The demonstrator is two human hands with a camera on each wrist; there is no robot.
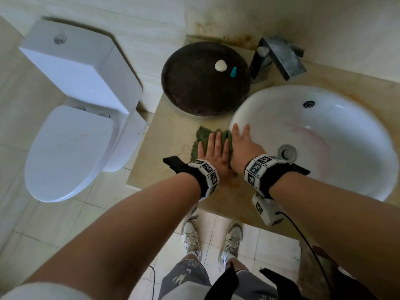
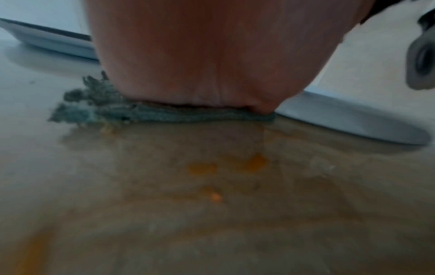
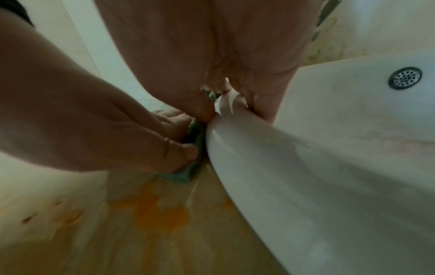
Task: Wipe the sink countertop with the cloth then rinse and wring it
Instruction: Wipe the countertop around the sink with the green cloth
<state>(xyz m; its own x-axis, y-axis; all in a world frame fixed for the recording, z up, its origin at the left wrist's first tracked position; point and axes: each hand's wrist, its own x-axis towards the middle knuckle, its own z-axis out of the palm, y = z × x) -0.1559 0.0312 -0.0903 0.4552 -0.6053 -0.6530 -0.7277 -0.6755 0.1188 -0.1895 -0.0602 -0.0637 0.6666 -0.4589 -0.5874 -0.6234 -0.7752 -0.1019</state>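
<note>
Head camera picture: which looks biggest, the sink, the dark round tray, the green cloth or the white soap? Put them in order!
Largest to smallest, as they look:
1. sink
2. dark round tray
3. green cloth, partly hidden under both hands
4. white soap

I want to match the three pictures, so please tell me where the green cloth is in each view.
Head: the green cloth lies centre, under the left hand.
Left wrist: a strip at centre-left, below the palm.
Right wrist: a small part left of centre.
Shared landmark: the white sink rim.
</note>
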